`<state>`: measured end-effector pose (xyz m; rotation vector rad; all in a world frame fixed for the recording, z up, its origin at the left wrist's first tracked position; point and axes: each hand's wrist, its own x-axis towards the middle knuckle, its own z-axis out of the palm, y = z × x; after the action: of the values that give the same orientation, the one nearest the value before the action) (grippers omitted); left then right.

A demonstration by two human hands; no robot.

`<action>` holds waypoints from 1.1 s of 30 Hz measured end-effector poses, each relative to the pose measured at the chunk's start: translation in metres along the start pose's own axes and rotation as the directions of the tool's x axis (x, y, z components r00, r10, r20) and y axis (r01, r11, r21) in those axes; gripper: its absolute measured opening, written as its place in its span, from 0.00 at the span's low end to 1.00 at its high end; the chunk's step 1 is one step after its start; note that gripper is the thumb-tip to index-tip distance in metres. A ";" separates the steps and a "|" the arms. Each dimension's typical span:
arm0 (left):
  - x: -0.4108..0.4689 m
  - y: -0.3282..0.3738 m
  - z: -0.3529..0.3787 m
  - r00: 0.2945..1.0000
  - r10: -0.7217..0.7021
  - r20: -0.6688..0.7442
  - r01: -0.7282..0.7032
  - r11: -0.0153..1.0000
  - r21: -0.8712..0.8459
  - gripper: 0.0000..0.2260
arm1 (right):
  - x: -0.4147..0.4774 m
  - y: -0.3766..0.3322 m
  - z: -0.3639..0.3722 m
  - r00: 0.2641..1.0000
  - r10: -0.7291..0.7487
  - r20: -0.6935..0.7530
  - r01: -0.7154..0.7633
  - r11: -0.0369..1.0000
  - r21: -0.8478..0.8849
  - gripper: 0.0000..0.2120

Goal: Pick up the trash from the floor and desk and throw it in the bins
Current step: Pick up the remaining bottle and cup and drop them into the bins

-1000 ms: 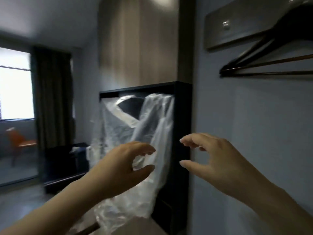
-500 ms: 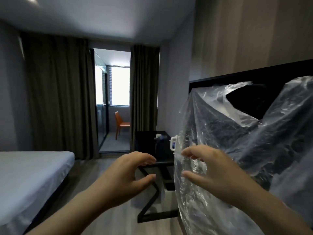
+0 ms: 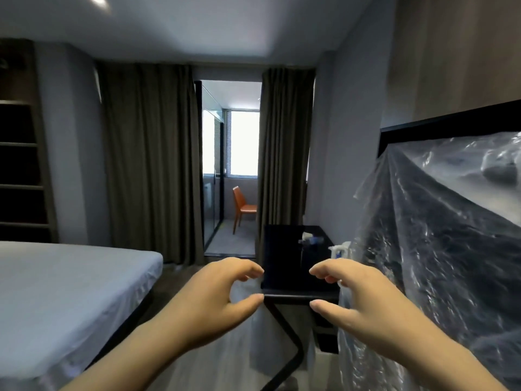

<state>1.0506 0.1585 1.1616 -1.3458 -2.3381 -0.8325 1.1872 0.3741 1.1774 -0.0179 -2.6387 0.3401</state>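
Desk (image 3: 282,258) stands beyond two empty, half-curled hands, beside the bed (image 3: 70,292).

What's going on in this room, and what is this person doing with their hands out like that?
A person stands in a bedroom, seen from a head camera. Both the left hand and the right hand are held out in front, fingers curled in an open grip, holding nothing. Ahead is a black desk with a few small items at its far end. A large clear plastic bag hangs on the right, and a bed is on the left. No trash has been picked up yet.
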 end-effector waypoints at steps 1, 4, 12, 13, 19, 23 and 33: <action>0.010 -0.012 0.006 1.000 -0.005 0.004 0.005 1.000 0.000 0.19 | 0.014 0.007 0.009 1.000 -0.004 0.010 0.004 1.000 0.004 0.20; 0.044 -0.051 0.020 1.000 -0.018 0.012 0.018 1.000 0.000 0.18 | 0.061 0.026 0.037 1.000 -0.011 0.014 0.011 1.000 0.010 0.20; 0.133 -0.204 0.036 0.998 -0.029 0.051 0.030 0.999 -0.015 0.19 | 0.205 0.049 0.122 0.999 0.027 0.017 -0.028 0.999 0.034 0.21; 0.146 -0.223 0.033 0.998 -0.031 0.060 0.032 0.999 -0.017 0.18 | 0.223 0.049 0.131 0.999 0.040 0.020 -0.040 0.999 0.035 0.21; 0.222 -0.320 0.039 0.998 0.002 0.068 0.003 0.998 -0.064 0.19 | 0.320 0.061 0.182 0.994 0.102 0.037 -0.103 0.994 0.037 0.21; 0.269 -0.368 0.063 0.994 0.012 0.107 -0.004 0.997 -0.074 0.18 | 0.374 0.083 0.214 0.989 0.135 0.059 -0.136 0.991 0.016 0.21; 0.408 -0.488 0.111 0.984 0.021 0.179 -0.012 0.999 -0.047 0.17 | 0.523 0.176 0.291 0.979 0.202 0.021 -0.203 0.976 0.075 0.20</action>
<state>0.4244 0.3155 1.1331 -1.5150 -2.4526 -0.7935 0.5810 0.5133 1.1249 -0.2616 -2.6406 0.5114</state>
